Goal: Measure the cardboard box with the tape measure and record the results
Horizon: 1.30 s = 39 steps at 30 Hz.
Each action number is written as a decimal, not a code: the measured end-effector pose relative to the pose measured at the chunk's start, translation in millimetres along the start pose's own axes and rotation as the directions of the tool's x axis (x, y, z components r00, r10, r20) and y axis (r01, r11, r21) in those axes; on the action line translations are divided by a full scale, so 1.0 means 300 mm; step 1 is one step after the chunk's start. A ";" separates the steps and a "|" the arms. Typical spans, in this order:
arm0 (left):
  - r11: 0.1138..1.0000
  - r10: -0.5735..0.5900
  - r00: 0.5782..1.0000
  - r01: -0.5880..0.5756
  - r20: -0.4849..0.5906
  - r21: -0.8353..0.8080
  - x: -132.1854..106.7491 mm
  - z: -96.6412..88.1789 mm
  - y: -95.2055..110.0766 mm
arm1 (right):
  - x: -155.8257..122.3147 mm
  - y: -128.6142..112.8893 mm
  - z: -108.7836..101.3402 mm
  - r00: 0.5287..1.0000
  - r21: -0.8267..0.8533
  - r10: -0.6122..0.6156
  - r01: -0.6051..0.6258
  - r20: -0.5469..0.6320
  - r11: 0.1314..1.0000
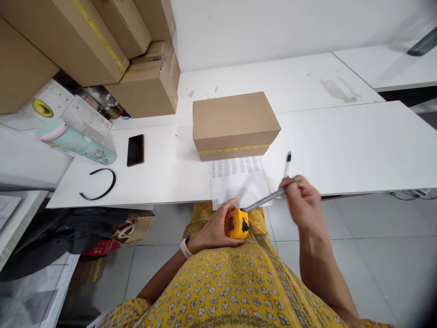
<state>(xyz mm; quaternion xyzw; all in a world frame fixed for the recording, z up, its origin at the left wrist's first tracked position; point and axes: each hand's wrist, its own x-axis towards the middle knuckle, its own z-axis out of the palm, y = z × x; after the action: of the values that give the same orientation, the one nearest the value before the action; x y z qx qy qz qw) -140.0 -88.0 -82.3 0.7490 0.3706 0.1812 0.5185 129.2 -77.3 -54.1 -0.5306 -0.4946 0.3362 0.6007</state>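
Note:
My left hand (pixel 218 228) is wrapped round the yellow case of a tape measure (pixel 238 224), close in front of my body. A short length of its silvery blade (pixel 264 200) runs out to the right. My right hand (pixel 302 200) pinches the blade's end, fingers closed, just past the table's front edge. Beyond both hands a closed cardboard box (pixel 235 120) with a yellow printed strip rests on the white table. A sheet of paper (pixel 235 182) with printed columns lies partly under the box and overhangs the edge. Near my right fingers lies a pen (pixel 288 164).
On the table's left are a phone (pixel 135 150), a black headband (pixel 109 182) and a mint-coloured bottle (pixel 80 143). Stacked cardboard boxes (pixel 143 86) fill the back left corner. A white wall (pixel 273 32) stands behind the table (pixel 341 150).

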 end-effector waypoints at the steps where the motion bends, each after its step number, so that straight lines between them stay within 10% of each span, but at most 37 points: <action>1: 1.000 0.000 1.000 -0.001 -0.018 -0.027 -0.002 0.008 0.005 | -0.040 0.013 0.014 0.995 -0.050 0.028 -0.024 0.093 0.998; 5: 0.998 0.057 0.992 -0.058 -0.110 -0.006 -0.006 0.024 0.021 | -0.116 0.050 0.041 0.965 -0.232 0.098 -0.040 0.244 0.972; 7: 0.993 0.109 0.977 -0.097 -0.184 0.070 -0.002 0.005 0.026 | -0.079 0.085 0.009 0.997 -0.307 0.073 -0.074 -0.015 0.949; 11: 0.928 0.293 0.893 -0.180 -0.341 0.325 0.064 -0.131 0.071 | 0.094 0.204 -0.115 0.859 -0.475 -0.045 -0.238 -0.510 0.847; 17: 0.714 0.543 0.735 -0.151 -0.405 0.683 0.385 -0.469 0.212 | 0.252 0.368 -0.166 0.935 -0.728 0.038 -0.300 -0.353 0.617; 22: 0.703 0.440 0.807 -0.036 -0.394 0.711 0.642 -0.601 0.210 | 0.246 0.417 -0.162 0.970 -0.803 -0.016 -0.193 -0.244 0.563; 25: 0.698 0.316 0.854 0.085 -0.414 0.711 0.672 -0.590 0.198 | 0.252 0.413 -0.171 0.980 -0.805 -0.003 -0.162 -0.199 0.571; 31: 0.662 0.485 0.736 0.045 -0.473 0.748 0.470 -0.404 0.138 | 0.301 0.386 -0.184 0.986 -0.863 0.119 -0.160 -0.117 0.479; 39: 0.691 0.232 0.910 0.094 -0.343 0.717 0.237 -0.120 -0.159 | 0.296 0.468 -0.283 0.983 -0.278 0.004 -0.055 -0.183 0.959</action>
<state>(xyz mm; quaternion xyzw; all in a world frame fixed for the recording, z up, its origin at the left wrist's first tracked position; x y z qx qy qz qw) -134.2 -3.1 -119.4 0.8502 0.4818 0.1933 0.0872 252.3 9.0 -164.8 -0.6464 -0.4729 0.2219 0.5562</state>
